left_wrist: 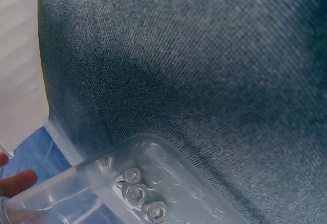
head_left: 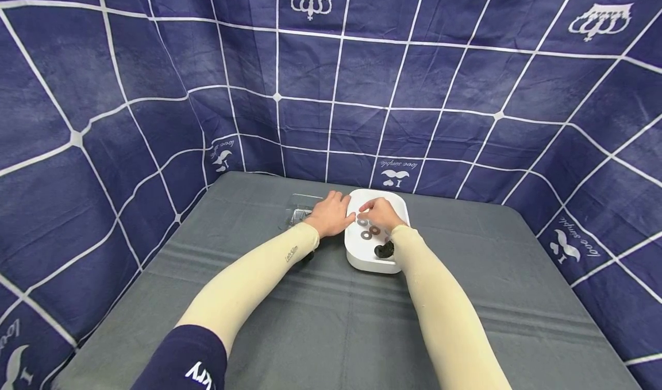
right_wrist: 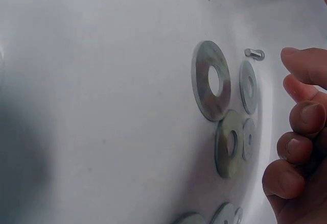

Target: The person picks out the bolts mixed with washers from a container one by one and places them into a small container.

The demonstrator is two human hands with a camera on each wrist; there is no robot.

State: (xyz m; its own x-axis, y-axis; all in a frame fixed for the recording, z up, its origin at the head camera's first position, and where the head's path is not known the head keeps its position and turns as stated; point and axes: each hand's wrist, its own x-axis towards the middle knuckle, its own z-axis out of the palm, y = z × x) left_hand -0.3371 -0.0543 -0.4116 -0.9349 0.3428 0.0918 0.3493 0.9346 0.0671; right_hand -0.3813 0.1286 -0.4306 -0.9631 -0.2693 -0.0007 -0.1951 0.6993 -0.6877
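My left hand [head_left: 331, 213] lies with extended fingers at the left rim of a white tray [head_left: 357, 255]. In the left wrist view, its fingertips [left_wrist: 19, 183] show beside a clear plastic box [left_wrist: 158, 150] holding several socket-head screws [left_wrist: 135, 194]. My right hand [head_left: 381, 212] reaches down into the tray, fingers bent, with nothing visible between them. Thumb and index finger stand slightly apart near a small screw [right_wrist: 254, 54] in the right wrist view. Several flat metal washers [right_wrist: 204, 91] lie on the tray floor beside that hand.
A grey cloth [head_left: 310, 321] covers the table. Blue curtains [head_left: 310, 62] with white lines hang behind and at both sides. Dark objects sit under both wrists, one over the tray [head_left: 384, 250]; what they are is unclear.
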